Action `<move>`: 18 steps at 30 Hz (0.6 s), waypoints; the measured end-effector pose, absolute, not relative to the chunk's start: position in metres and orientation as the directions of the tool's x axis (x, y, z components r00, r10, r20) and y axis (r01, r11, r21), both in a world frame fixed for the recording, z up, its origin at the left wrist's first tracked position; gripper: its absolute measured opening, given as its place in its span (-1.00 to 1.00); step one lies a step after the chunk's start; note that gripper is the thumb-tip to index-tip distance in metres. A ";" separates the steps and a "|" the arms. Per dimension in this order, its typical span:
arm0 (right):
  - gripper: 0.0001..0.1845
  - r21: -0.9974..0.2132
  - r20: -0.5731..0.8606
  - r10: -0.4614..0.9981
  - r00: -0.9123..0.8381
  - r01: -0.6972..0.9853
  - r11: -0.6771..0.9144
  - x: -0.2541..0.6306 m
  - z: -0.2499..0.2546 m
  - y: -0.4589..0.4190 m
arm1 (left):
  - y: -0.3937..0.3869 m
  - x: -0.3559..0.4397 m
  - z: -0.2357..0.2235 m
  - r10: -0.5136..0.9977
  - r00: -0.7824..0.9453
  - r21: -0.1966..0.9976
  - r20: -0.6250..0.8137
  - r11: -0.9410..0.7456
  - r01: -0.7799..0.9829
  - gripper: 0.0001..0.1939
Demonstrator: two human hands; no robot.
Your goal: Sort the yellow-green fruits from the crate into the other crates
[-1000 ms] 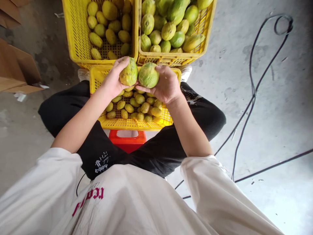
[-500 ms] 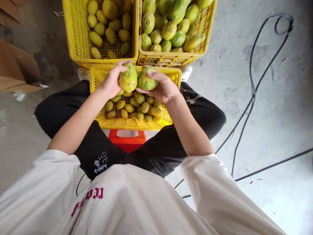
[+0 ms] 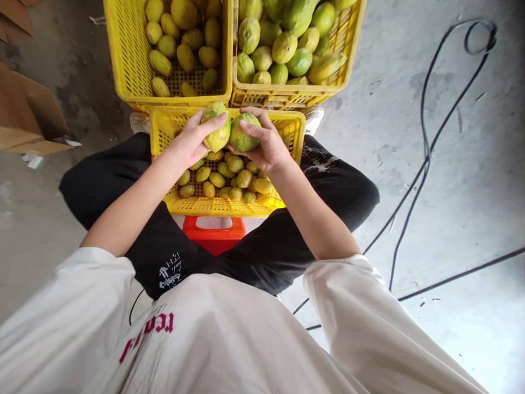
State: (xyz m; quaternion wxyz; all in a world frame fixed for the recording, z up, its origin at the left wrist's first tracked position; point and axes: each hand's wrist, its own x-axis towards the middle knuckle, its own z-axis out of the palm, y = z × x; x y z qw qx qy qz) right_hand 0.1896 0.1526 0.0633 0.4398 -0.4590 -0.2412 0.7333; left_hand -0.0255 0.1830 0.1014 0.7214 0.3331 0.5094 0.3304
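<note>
Concrete floor [image 3: 402, 137]: stained, littered. Resting directly on it: yellow crates [image 3: 172, 100] and black cable [image 3: 426, 156].

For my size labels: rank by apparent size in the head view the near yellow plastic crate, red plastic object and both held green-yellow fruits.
Near yellow plastic crate
Red plastic object, visible part
Left held green-yellow fruit and right held green-yellow fruit: too alike to rank
</note>
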 end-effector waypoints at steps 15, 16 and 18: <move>-0.26 -0.738 -0.486 0.845 -0.222 -0.413 -0.533 0.197 0.093 0.155 | 0.197 -0.042 0.119 0.756 0.231 0.744 -0.613 0.650 -0.153 -0.85; -0.25 -0.747 -0.479 0.849 -0.220 -0.405 -0.527 0.198 0.099 0.154 | 0.196 -0.042 0.126 0.763 0.242 0.751 -0.600 0.641 -0.158 -0.80; -0.24 -0.763 -0.464 0.858 -0.219 -0.393 -0.513 0.197 0.107 0.152 | 0.195 -0.040 0.138 0.774 0.268 0.761 -0.573 0.624 -0.176 -0.72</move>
